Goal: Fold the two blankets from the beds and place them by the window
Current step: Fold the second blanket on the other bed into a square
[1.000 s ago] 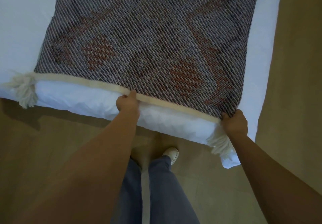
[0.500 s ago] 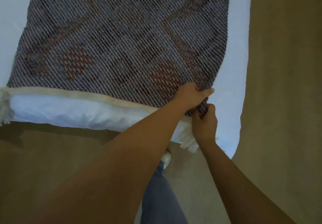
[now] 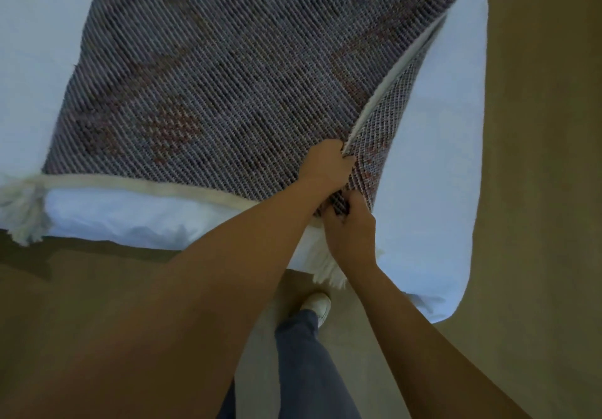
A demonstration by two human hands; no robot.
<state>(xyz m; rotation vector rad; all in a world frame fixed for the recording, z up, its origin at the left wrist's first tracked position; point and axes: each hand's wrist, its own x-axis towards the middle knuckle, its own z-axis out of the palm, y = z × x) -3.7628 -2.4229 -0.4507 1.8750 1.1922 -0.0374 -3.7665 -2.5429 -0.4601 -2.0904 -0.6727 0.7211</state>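
A grey woven blanket (image 3: 228,70) with faint red diamonds and a cream fringed hem lies folded over the foot of a white bed (image 3: 436,164). My left hand (image 3: 325,164) reaches across and pinches the upper layer near the blanket's right edge, lifting it so the cream inner edge and a lower layer show. Just below it, my right hand (image 3: 350,233) grips the blanket's near right corner, above a white tassel (image 3: 329,272). Another tassel (image 3: 22,213) hangs at the near left corner.
The bed's near right corner (image 3: 446,308) overhangs a tan floor (image 3: 537,190). My legs in grey trousers (image 3: 309,363) and a white shoe (image 3: 317,304) stand close to the bed's foot edge.
My left hand slid right along the hem to meet the right hand, then peeled the top layer up at the right edge. The view shifted right and the blanket's right edge has lifted.
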